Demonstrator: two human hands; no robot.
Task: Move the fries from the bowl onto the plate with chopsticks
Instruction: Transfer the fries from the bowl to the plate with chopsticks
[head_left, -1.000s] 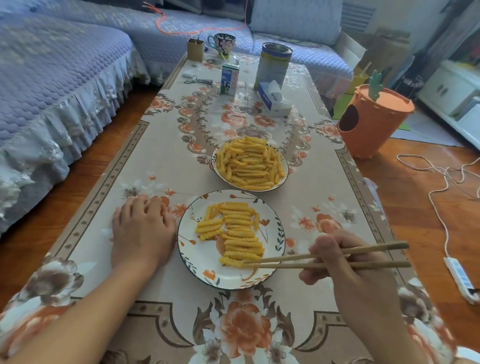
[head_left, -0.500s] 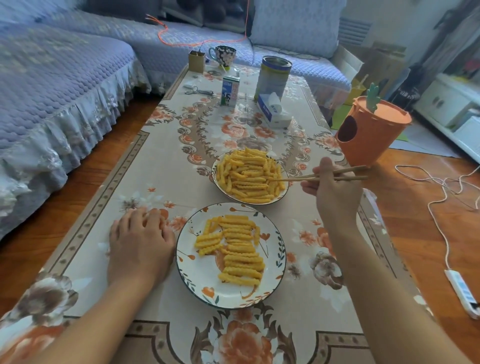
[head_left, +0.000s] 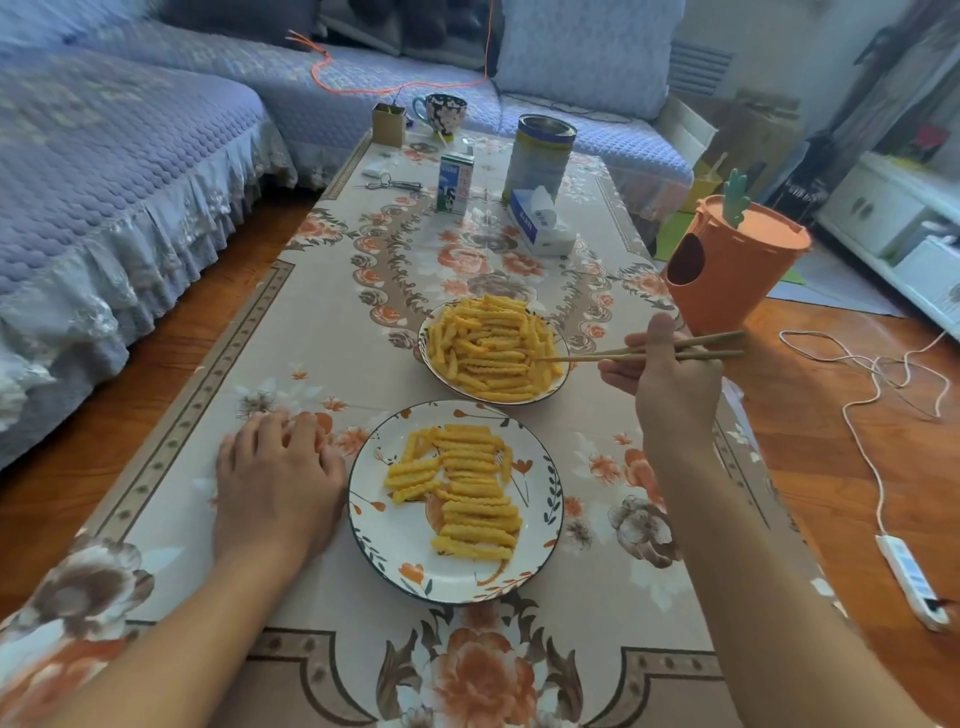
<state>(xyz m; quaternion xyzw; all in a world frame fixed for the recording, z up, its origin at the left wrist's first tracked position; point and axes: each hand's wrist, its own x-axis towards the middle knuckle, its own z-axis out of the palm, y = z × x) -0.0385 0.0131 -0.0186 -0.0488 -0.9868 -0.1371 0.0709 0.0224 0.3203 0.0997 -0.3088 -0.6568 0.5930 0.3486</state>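
Observation:
A white bowl (head_left: 429, 358) heaped with yellow crinkle-cut fries (head_left: 493, 345) stands mid-table. Nearer me, a flowered plate (head_left: 405, 551) carries several fries (head_left: 467, 488) laid in rows. My right hand (head_left: 670, 379) grips a pair of wooden chopsticks (head_left: 644, 353) to the right of the bowl; their tips reach over the bowl's right rim among the fries. I cannot tell whether the tips pinch a fry. My left hand (head_left: 275, 483) rests flat on the tablecloth, touching the plate's left edge.
At the table's far end stand a milk carton (head_left: 454, 182), a tall tin (head_left: 537, 156), a tissue pack (head_left: 540, 223), a mug (head_left: 439, 114) and scissors (head_left: 392, 183). An orange carrot-shaped bin (head_left: 732, 265) sits on the floor right. A sofa (head_left: 104, 171) runs along the left.
My right hand went from the plate up to the bowl with the chopsticks, then held there, tips now among the bowl's fries. The left hand stayed in place.

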